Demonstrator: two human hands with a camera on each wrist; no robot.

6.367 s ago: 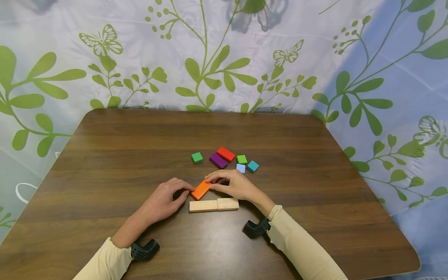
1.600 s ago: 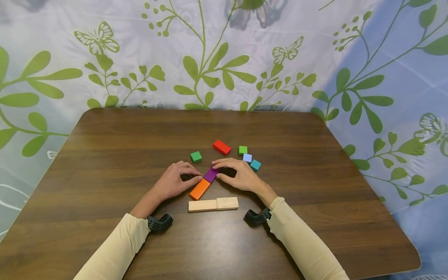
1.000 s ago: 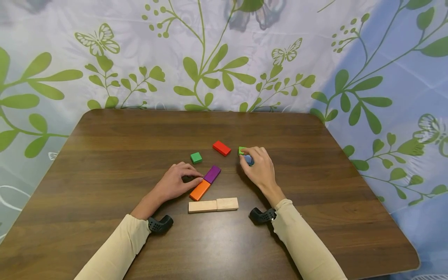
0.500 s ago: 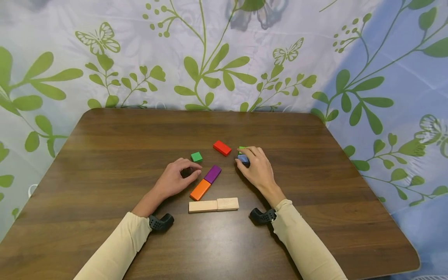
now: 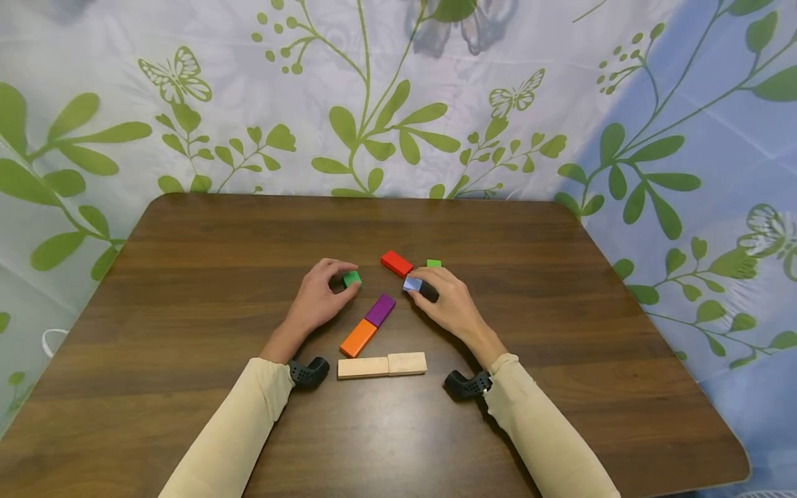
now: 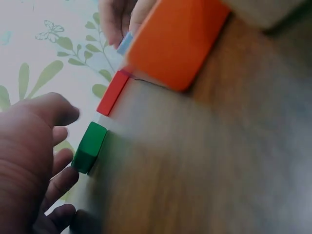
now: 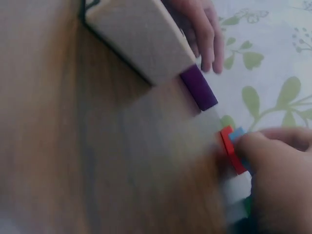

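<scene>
My left hand [image 5: 315, 299] reaches round the dark green block [image 5: 352, 279]. In the left wrist view, the thumb stands apart from that green block [image 6: 91, 144], while the fingertips on the other side are at or very near it. Thumb and fingers of my right hand [image 5: 453, 303] pinch a light blue block [image 5: 411, 283], just in front of the red block [image 5: 396, 263]. Between the hands, a purple block [image 5: 380, 310] lies end to end with an orange block [image 5: 358, 338] in a slanting line. The teal block is hidden in the head view.
Two plain wooden blocks [image 5: 363, 368] lie end to end nearer the person. A light green block [image 5: 434, 263] shows partly behind the right hand. All rest on a brown wooden table [image 5: 529, 249], with a leaf-patterned cloth [image 5: 249, 104] behind it.
The purple block has come to the orange block's end, and both hands have left it. My right hand has carried the light blue block leftward. My left hand has moved to the dark green block.
</scene>
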